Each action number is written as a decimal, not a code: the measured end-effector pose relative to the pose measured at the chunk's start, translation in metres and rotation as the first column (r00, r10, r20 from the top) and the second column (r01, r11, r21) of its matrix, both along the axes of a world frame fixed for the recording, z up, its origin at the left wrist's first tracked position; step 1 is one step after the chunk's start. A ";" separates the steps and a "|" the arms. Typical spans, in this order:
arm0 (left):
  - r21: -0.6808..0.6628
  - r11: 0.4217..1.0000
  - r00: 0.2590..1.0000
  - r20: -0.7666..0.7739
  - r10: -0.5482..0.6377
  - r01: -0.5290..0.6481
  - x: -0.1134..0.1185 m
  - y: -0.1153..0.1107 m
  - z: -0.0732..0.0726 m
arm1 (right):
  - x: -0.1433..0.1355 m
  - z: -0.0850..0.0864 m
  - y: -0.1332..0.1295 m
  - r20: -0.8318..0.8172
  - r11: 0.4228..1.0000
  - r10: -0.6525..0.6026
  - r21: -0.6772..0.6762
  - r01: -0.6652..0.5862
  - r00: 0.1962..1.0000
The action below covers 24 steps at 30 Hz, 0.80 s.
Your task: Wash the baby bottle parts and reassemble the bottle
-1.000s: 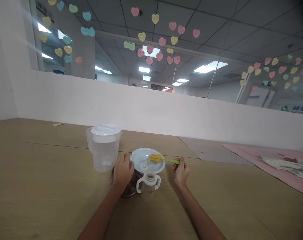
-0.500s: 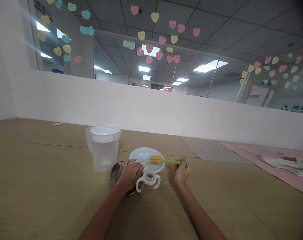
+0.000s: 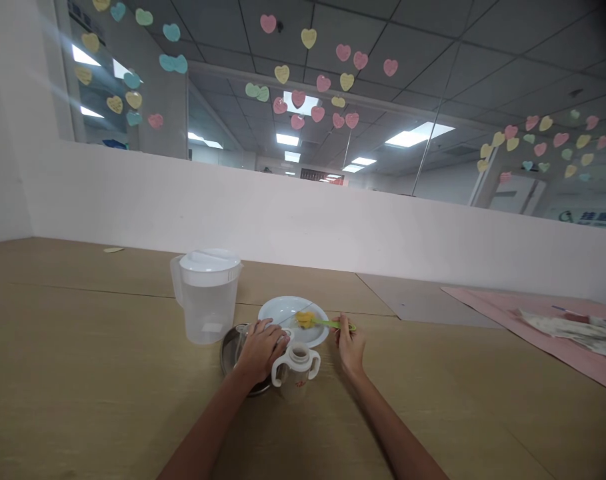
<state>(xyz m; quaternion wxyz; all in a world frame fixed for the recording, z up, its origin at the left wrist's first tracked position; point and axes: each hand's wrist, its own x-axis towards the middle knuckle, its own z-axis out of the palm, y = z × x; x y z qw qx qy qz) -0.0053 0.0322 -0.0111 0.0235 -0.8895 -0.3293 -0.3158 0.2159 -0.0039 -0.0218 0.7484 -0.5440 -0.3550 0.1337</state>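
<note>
My right hand is closed on the green handle of a brush. Its yellow sponge head is over the white plate. My left hand is curled over a clear container with a white rim, mostly hidden under the palm, above a round metal bowl. The rim faces the brush head. Just in front of the plate, a baby bottle with two white handles stands upright without a cap.
A clear lidded pitcher stands behind and left of the bowl. At the right, a pink sheet carries white crumpled material, beside a grey sheet. A low white wall with glass above closes off the table's far side.
My right hand has moved left with the brush, bringing its yellow head closer to the container under my left hand. The left hand has hardly moved.
</note>
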 end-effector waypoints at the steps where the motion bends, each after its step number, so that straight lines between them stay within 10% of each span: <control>1: 0.003 1.000 1.000 0.002 0.008 -0.008 0.000 0.001 -0.001 | 0.000 0.000 0.000 -0.027 1.000 0.017 0.000 -0.017 0.999; 15: -0.006 0.997 0.996 0.031 0.079 -0.079 0.013 0.006 0.006 | -0.002 0.010 -0.004 -0.122 1.000 0.010 0.011 -0.009 0.992; 24: -0.256 0.961 0.993 0.036 0.115 -0.102 0.024 0.035 0.034 | 0.003 0.006 -0.001 -0.136 1.000 0.010 0.019 -0.008 0.991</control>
